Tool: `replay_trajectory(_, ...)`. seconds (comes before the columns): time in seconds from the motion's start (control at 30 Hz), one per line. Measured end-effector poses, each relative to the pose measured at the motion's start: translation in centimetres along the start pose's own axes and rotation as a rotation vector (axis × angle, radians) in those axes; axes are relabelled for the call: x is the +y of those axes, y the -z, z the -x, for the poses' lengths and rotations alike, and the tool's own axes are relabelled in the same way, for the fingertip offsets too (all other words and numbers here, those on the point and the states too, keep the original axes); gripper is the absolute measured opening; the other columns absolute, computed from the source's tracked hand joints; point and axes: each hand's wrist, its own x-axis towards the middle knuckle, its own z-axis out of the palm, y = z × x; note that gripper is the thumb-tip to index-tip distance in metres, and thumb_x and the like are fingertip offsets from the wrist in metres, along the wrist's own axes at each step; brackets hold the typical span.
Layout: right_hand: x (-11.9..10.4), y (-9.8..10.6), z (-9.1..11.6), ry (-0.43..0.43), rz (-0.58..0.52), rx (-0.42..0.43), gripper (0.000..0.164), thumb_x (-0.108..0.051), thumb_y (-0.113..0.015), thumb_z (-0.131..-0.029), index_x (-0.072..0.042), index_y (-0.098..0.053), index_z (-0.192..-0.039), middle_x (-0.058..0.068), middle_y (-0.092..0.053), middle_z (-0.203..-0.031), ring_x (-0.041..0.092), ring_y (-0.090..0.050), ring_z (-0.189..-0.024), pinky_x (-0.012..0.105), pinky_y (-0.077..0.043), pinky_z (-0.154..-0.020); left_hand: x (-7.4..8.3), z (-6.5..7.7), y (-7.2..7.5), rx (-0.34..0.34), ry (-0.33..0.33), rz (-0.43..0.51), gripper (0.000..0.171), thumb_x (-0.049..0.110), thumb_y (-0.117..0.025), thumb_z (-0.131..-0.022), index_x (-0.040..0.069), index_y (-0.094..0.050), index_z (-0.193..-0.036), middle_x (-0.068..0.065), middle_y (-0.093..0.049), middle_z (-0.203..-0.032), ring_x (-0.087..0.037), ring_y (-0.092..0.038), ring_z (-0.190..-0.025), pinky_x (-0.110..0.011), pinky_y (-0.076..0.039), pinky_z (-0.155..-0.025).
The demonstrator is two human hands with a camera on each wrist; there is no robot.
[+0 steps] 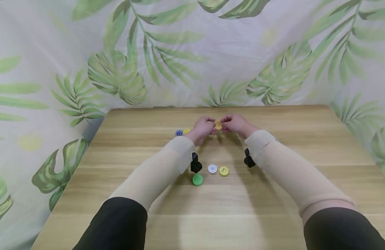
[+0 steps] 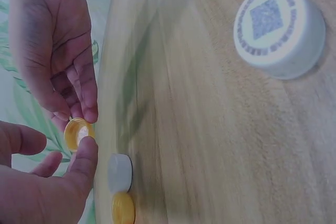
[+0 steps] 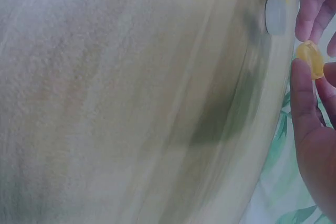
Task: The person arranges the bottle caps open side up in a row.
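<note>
Wood grain in pale, warm bands runs across the table (image 1: pixel 167 205), whose straight back edge meets a white cloth (image 1: pixel 186 86) printed with green palm fronds and broad split leaves, softly creased and spreading out past both sides of the tabletop. Near that back edge an orange cap (image 1: pixel 218 125) is held up off the wood, between the two hands, with its hollow, ridged inside turned toward the left wrist camera. Thumb and forefinger of the right hand (image 1: pixel 237 125) pinch it; the left hand (image 1: pixel 203 129) has a fingertip at its rim, with the thumb standing apart from it. Just below them on the wood sit a white cap (image 2: pixel 121 173) and a yellow cap (image 2: pixel 123 208), side by side; beside the left hand, a blue cap (image 1: pixel 179 132) shows. Nearer the person, a green cap (image 1: pixel 197 180), a pale cap with a square print (image 1: pixel 212 169) and another yellow cap (image 1: pixel 223 171) form a loose group between the cream sleeves (image 1: pixel 155 170). Soft shadows of the arms stretch over the boards.
</note>
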Motion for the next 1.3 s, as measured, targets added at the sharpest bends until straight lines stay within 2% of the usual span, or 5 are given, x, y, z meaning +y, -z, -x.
replay_trajectory(0.3, 0.9, 0.3, 0.0, -0.034, 0.003, 0.000, 0.038, 0.002, -0.045, -0.105, 0.020, -0.046, -0.138, 0.032, -0.056, -0.131, 0.030, -0.063, -0.108, 0.041, -0.052, -0.104, 0.2, 0.0, -0.7, -0.004, 0.013, 0.090, 0.044, 0.020, -0.040, -0.113, -0.002, -0.038, -0.151, -0.027, -0.051, -0.136, -0.034, -0.057, -0.120, -0.041, -0.050, -0.105)
replay_trajectory(0.6, 2.2, 0.7, -0.4, -0.067, -0.007, -0.001, 0.035, -0.003, -0.047, -0.107, 0.021, -0.050, -0.132, 0.018, -0.065, -0.099, 0.013, -0.063, -0.077, 0.027, -0.060, -0.079, 0.5, 0.4, -1.6, -0.061, 0.089, 0.117, 0.050, 0.025, -0.036, -0.114, -0.001, -0.029, -0.157, -0.032, -0.044, -0.146, -0.041, -0.050, -0.132, -0.044, -0.047, -0.110)
replay_trajectory(0.8, 2.5, 0.6, -0.6, -0.105, 0.033, 0.007, 0.036, -0.007, -0.048, -0.106, 0.018, -0.053, -0.132, 0.010, -0.065, -0.088, 0.010, -0.062, -0.072, 0.020, -0.057, -0.072, 0.2, 0.3, -1.6, -0.107, 0.121, 0.077, 0.049, 0.024, -0.036, -0.114, 0.000, -0.029, -0.156, -0.030, -0.044, -0.148, -0.038, -0.052, -0.132, -0.041, -0.049, -0.108)
replay_trajectory(1.13, 2.2, -0.5, -0.7, -0.104, 0.053, 0.012, 0.037, -0.006, -0.049, -0.105, 0.017, -0.053, -0.134, 0.011, -0.064, -0.091, 0.007, -0.059, -0.069, 0.018, -0.056, -0.069, -1.8, 2.8, 2.1, 0.013, 0.082, 0.223, 0.041, 0.011, -0.039, -0.111, -0.010, -0.038, -0.146, -0.031, -0.049, -0.142, -0.040, -0.056, -0.128, -0.044, -0.050, -0.107)
replay_trajectory(1.3, 1.9, -0.8, -0.8, -0.109, 0.038, 0.003, 0.037, -0.007, -0.049, -0.106, 0.016, -0.052, -0.135, 0.011, -0.062, -0.093, 0.008, -0.059, -0.073, 0.018, -0.056, -0.072, -2.6, 4.4, 4.1, 0.036, 0.111, 0.207, 0.039, 0.008, -0.041, -0.109, -0.011, -0.041, -0.143, -0.027, -0.053, -0.133, -0.036, -0.059, -0.117, -0.044, -0.050, -0.106)
